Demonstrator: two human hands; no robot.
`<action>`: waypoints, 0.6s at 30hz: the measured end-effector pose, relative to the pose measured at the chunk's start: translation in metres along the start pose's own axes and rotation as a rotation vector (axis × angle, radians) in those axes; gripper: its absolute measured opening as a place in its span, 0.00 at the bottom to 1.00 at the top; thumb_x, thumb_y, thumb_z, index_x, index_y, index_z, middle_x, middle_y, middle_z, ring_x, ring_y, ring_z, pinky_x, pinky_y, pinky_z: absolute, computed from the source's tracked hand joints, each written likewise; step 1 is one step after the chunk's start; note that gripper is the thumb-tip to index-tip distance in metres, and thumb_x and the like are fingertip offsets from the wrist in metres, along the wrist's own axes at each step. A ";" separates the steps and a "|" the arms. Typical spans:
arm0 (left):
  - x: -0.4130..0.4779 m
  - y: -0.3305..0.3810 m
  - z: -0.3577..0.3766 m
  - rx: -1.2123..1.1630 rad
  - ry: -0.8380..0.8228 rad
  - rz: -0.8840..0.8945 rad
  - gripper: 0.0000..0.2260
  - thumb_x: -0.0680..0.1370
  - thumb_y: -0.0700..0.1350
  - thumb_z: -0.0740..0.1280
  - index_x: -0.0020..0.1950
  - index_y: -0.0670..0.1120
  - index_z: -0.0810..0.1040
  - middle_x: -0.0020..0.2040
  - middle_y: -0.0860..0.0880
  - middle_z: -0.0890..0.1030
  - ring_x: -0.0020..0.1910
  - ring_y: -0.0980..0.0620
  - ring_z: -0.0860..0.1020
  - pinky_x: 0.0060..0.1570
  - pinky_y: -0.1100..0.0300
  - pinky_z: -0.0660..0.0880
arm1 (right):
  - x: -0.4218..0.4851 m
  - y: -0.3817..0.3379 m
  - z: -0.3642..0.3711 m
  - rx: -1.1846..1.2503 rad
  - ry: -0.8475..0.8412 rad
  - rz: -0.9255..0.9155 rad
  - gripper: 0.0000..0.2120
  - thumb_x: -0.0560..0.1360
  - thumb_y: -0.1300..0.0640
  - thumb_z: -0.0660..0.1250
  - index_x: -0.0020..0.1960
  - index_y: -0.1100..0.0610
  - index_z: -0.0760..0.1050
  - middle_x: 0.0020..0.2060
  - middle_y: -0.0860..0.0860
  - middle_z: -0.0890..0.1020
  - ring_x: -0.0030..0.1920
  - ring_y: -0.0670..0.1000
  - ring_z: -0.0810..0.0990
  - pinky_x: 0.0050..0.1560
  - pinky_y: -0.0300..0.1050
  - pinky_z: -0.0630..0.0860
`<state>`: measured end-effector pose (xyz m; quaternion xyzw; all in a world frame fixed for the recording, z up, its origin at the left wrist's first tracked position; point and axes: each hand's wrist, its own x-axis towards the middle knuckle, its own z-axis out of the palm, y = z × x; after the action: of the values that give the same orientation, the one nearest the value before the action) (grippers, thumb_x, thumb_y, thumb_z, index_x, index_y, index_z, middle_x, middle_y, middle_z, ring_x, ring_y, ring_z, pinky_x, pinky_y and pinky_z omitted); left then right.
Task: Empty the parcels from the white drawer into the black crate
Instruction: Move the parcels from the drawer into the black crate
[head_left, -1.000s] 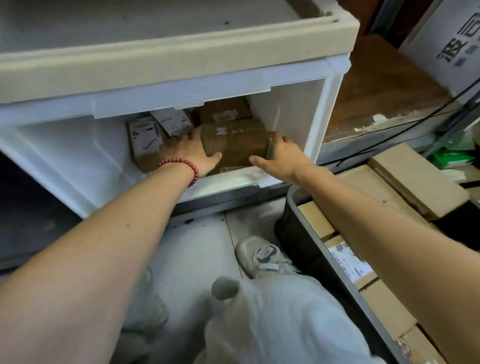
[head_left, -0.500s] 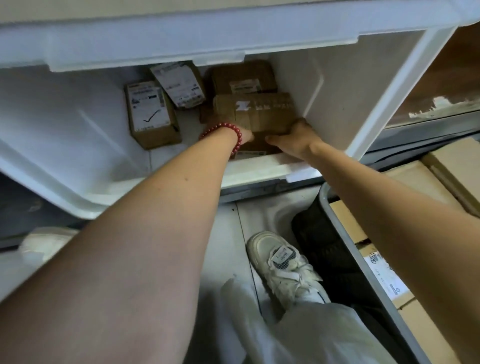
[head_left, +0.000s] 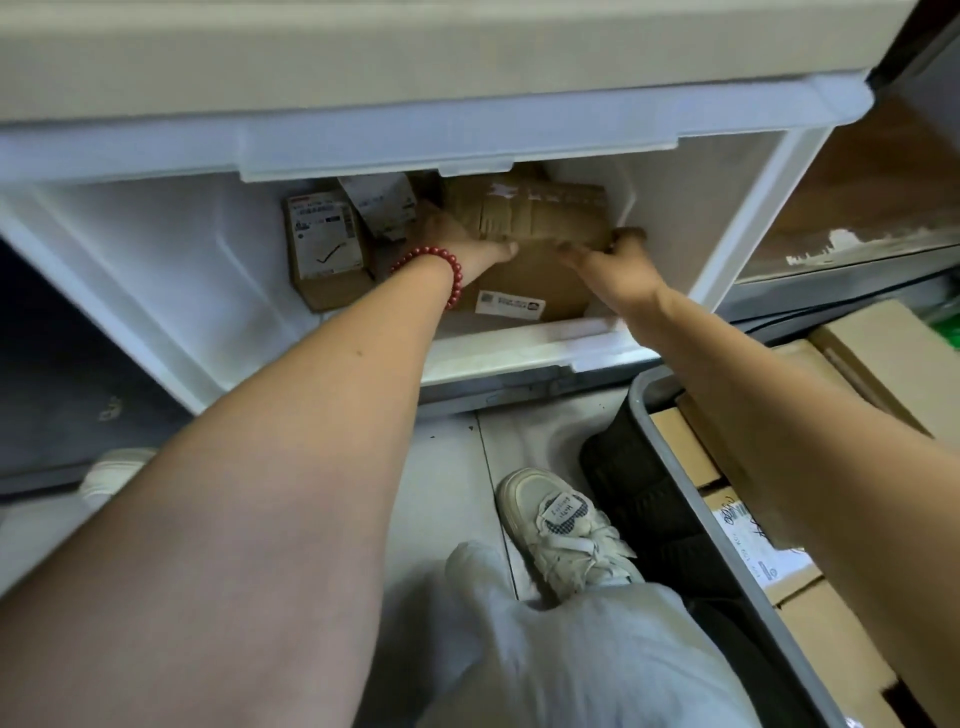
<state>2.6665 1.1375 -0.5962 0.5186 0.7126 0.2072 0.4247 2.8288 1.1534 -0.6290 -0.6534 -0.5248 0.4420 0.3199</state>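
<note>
Both hands inside white drawer (head_left: 675, 218): left hand (head_left: 467, 244) and right hand (head_left: 618, 270) clamped on brown parcel (head_left: 535, 213), black crate (head_left: 675, 447) lower right.

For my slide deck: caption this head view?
Both hands, left and right, grip a taped brown parcel inside the white drawer.

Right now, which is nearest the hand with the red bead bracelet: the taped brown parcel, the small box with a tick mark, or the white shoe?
1. Taped brown parcel: gripped by the left hand.
2. Small box with a tick mark: to its left in the drawer.
3. White shoe: on the floor below.
</note>
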 end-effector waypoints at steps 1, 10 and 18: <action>-0.006 0.003 -0.002 0.004 0.000 0.017 0.41 0.77 0.56 0.67 0.78 0.41 0.46 0.78 0.44 0.56 0.75 0.46 0.58 0.71 0.55 0.58 | -0.005 -0.001 -0.002 0.038 0.015 -0.003 0.38 0.68 0.40 0.73 0.69 0.59 0.65 0.59 0.51 0.78 0.58 0.51 0.78 0.59 0.45 0.75; -0.070 0.006 -0.011 0.026 0.100 0.047 0.51 0.72 0.60 0.71 0.78 0.40 0.40 0.78 0.43 0.53 0.76 0.45 0.57 0.71 0.54 0.59 | -0.084 -0.021 -0.020 0.144 -0.017 -0.023 0.38 0.74 0.46 0.71 0.69 0.58 0.48 0.61 0.54 0.72 0.57 0.51 0.75 0.46 0.40 0.75; -0.145 0.013 -0.010 0.064 0.079 0.071 0.52 0.72 0.60 0.71 0.77 0.40 0.37 0.78 0.42 0.53 0.76 0.43 0.57 0.71 0.51 0.59 | -0.166 -0.026 -0.034 0.256 0.099 -0.081 0.27 0.75 0.54 0.71 0.59 0.52 0.52 0.60 0.53 0.72 0.60 0.51 0.75 0.58 0.45 0.75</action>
<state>2.6799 1.0107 -0.5244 0.5484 0.7160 0.2195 0.3720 2.8398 1.0004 -0.5526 -0.6065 -0.4735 0.4595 0.4436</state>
